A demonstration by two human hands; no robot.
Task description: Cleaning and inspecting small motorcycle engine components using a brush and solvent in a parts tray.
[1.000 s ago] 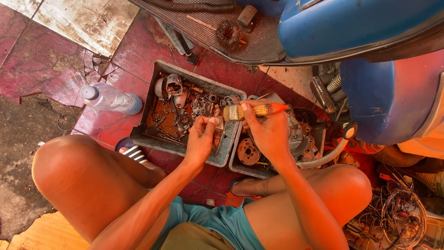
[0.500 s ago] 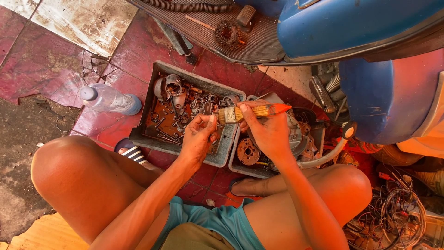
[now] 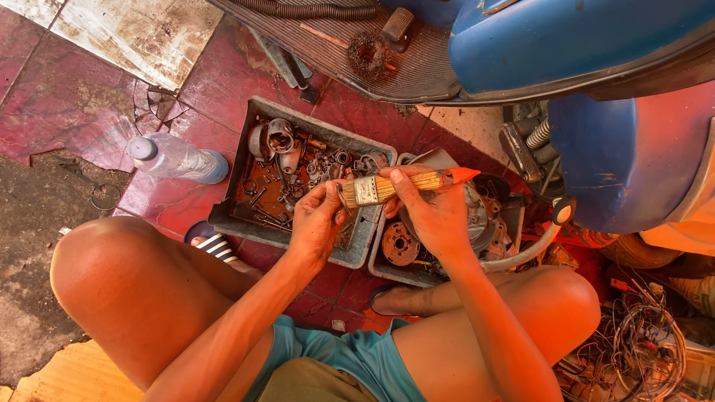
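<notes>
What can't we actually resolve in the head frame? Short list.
- Head view: what the left hand pinches at the brush bristles, hidden by its own fingers.
- Small parts in the grey tray: too small and rusty to tell apart.
- Blue vehicle body: cut off by top and right edges.
- Second tray's contents: partly hidden by the right hand.

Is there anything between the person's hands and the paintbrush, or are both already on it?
Nothing visible stands between them. The right hand holds the paintbrush by its handle, and the left hand has its fingertips at the bristle end. The brush is held in the air above the grey tray of rusty parts.
</notes>
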